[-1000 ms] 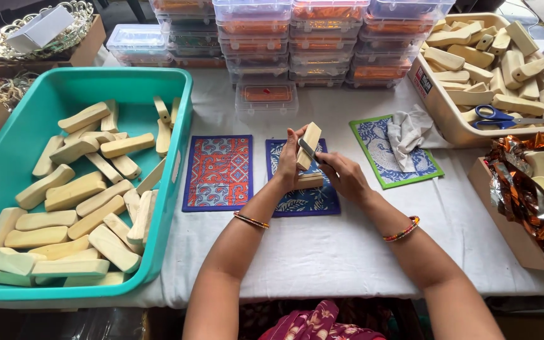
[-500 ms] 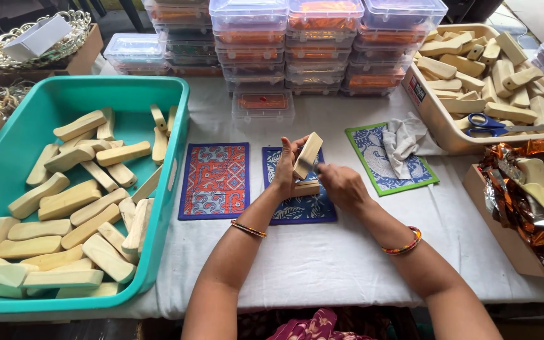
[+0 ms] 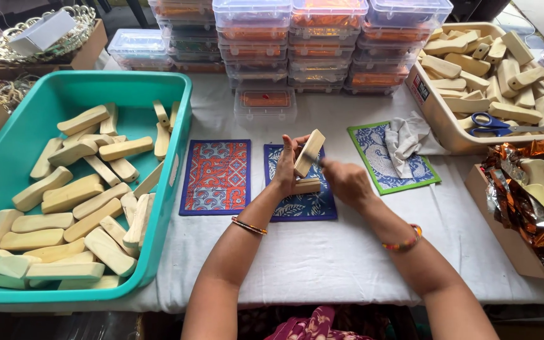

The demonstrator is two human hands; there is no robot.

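Just above the blue leaf-patterned mat (image 3: 303, 204), the left hand (image 3: 286, 167) grips a pale, oblong wooden block (image 3: 310, 152), holding it tilted upward with fingers wrapped around its lower part. A second pale wooden block (image 3: 308, 186) lies flat on the mat right beneath it, touching the left hand's palm side. The right hand (image 3: 345, 181) is curled closed just beside the raised block, pinching something small and dark against it; what that is cannot be told. To the left sits a teal plastic tub (image 3: 181, 119) full of similar wooden blocks, with a red-and-blue patterned mat (image 3: 216, 176) between it and the hands. On the right, a beige tray (image 3: 439, 119) holds more blocks and blue-handled scissors (image 3: 489, 124).
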